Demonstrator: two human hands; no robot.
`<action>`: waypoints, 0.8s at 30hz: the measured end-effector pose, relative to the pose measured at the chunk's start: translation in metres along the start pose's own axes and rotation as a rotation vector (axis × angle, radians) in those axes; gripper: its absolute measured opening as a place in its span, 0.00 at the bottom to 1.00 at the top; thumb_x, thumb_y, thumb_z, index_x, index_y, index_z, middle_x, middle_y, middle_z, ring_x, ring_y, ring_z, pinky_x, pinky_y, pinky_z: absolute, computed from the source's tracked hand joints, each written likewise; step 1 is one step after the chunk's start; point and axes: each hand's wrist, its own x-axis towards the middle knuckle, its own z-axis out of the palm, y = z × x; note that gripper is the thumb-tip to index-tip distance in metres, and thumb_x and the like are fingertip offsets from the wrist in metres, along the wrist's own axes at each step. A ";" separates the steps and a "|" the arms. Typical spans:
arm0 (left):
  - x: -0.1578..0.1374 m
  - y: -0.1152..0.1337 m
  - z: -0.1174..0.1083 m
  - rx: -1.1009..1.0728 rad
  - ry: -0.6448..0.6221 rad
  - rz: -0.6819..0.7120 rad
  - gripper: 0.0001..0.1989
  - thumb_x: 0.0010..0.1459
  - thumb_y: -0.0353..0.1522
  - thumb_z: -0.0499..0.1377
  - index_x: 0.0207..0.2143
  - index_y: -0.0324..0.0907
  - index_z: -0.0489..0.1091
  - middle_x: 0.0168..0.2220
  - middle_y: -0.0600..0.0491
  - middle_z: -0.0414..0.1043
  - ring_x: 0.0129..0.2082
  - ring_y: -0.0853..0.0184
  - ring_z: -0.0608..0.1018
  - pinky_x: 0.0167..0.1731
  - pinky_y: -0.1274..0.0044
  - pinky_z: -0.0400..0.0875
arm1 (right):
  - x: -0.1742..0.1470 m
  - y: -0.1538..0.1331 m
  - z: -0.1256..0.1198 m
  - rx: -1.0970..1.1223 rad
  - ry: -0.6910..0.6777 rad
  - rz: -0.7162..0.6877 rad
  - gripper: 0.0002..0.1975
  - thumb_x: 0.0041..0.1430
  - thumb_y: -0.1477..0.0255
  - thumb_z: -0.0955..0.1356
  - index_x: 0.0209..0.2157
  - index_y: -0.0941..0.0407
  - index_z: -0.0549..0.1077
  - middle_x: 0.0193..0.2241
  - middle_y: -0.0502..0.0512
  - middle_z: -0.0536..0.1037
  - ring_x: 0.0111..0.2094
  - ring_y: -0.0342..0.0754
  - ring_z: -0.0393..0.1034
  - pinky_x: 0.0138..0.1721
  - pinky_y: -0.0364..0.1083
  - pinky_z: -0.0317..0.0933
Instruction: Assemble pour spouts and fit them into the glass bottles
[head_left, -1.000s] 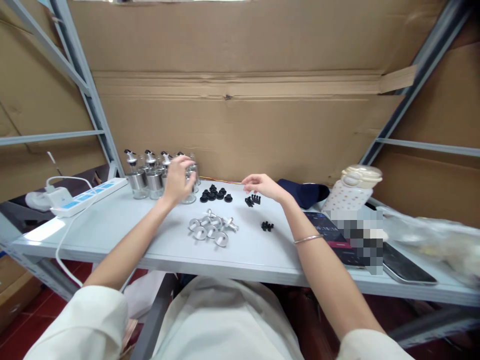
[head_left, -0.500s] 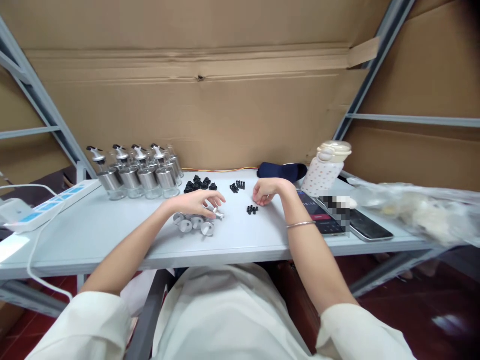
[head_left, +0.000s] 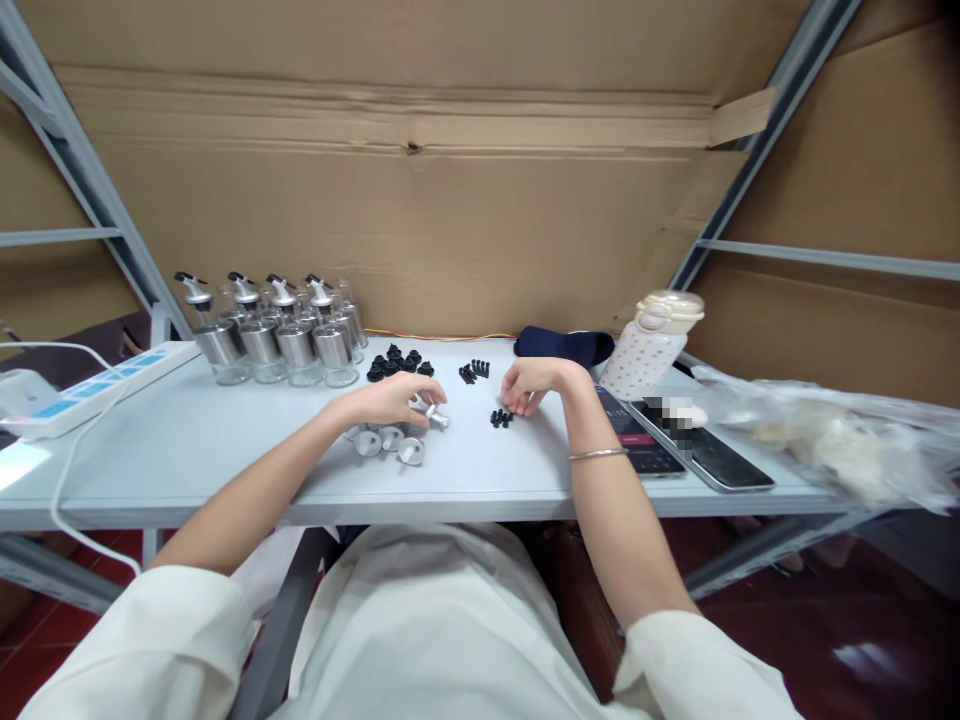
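My left hand (head_left: 394,399) has thumb and fingers closed round a silver pourer top (head_left: 436,414), at the edge of a group of silver pourer tops (head_left: 411,452) with round bases. The palm hides part of that group. Bent down over the table, my right hand (head_left: 528,384) has its fingertips pinched together at a cluster of small black pieces (head_left: 502,418). Whatever is between those fingertips is too small to make out. Behind the hands lie black stoppers (head_left: 401,362) and short black levers (head_left: 475,371).
Glass oil bottles with steel bands (head_left: 298,345) stand at the back left, several topped with pourers. A power strip (head_left: 112,385) lies far left. On the right are a dark blue cloth item (head_left: 562,345), a dotted bottle (head_left: 645,350), two phones (head_left: 731,462) and a plastic bag (head_left: 832,430).
My left hand has lowered and its fingers have closed on a silver pourer top. My right hand has shifted slightly closer to the small black pieces. The whole view has tilted a little.
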 end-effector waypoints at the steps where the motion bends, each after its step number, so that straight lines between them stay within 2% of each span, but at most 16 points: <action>1: 0.000 0.002 0.001 0.000 0.019 0.002 0.15 0.47 0.31 0.64 0.39 0.40 0.71 0.44 0.48 0.74 0.43 0.63 0.76 0.45 0.74 0.68 | 0.000 0.000 0.000 0.004 0.004 -0.016 0.11 0.34 0.76 0.77 0.19 0.61 0.72 0.16 0.55 0.75 0.21 0.47 0.71 0.26 0.47 0.70; 4: 0.000 0.010 0.002 -0.055 0.074 0.004 0.15 0.49 0.36 0.64 0.39 0.39 0.70 0.42 0.49 0.75 0.43 0.63 0.76 0.47 0.73 0.67 | -0.005 -0.005 0.000 0.048 0.028 -0.138 0.09 0.38 0.73 0.76 0.20 0.61 0.73 0.17 0.53 0.74 0.20 0.44 0.68 0.25 0.44 0.67; 7: 0.000 0.015 0.003 -0.265 0.095 -0.029 0.16 0.51 0.39 0.63 0.39 0.38 0.69 0.39 0.48 0.76 0.41 0.63 0.78 0.43 0.72 0.69 | -0.018 -0.016 0.004 0.124 0.018 -0.324 0.10 0.42 0.69 0.74 0.27 0.59 0.75 0.22 0.49 0.75 0.23 0.40 0.67 0.28 0.41 0.64; 10: 0.000 0.018 0.004 -0.444 0.083 -0.031 0.16 0.54 0.39 0.61 0.41 0.37 0.68 0.39 0.46 0.76 0.40 0.64 0.78 0.41 0.72 0.69 | -0.030 -0.027 0.010 0.172 -0.061 -0.470 0.13 0.40 0.68 0.74 0.30 0.58 0.75 0.22 0.48 0.74 0.24 0.40 0.66 0.27 0.41 0.62; 13: 0.000 0.020 0.006 -0.508 0.047 -0.002 0.16 0.57 0.39 0.59 0.42 0.37 0.68 0.41 0.46 0.76 0.41 0.65 0.77 0.44 0.71 0.67 | -0.034 -0.032 0.013 0.204 -0.149 -0.582 0.12 0.39 0.69 0.74 0.28 0.59 0.75 0.21 0.48 0.74 0.22 0.39 0.64 0.24 0.40 0.57; 20: 0.001 0.027 0.013 -0.700 0.001 0.063 0.18 0.58 0.44 0.58 0.41 0.37 0.68 0.43 0.44 0.76 0.45 0.62 0.77 0.51 0.66 0.64 | -0.026 -0.031 0.016 0.249 -0.232 -0.633 0.11 0.39 0.70 0.75 0.27 0.59 0.75 0.17 0.47 0.73 0.19 0.38 0.62 0.20 0.39 0.53; 24: 0.000 0.027 0.014 -0.710 -0.014 0.030 0.16 0.58 0.42 0.59 0.40 0.38 0.68 0.44 0.45 0.76 0.45 0.62 0.77 0.50 0.66 0.64 | -0.025 -0.033 0.018 0.249 -0.250 -0.681 0.10 0.40 0.71 0.75 0.25 0.61 0.75 0.16 0.48 0.73 0.17 0.37 0.60 0.18 0.39 0.51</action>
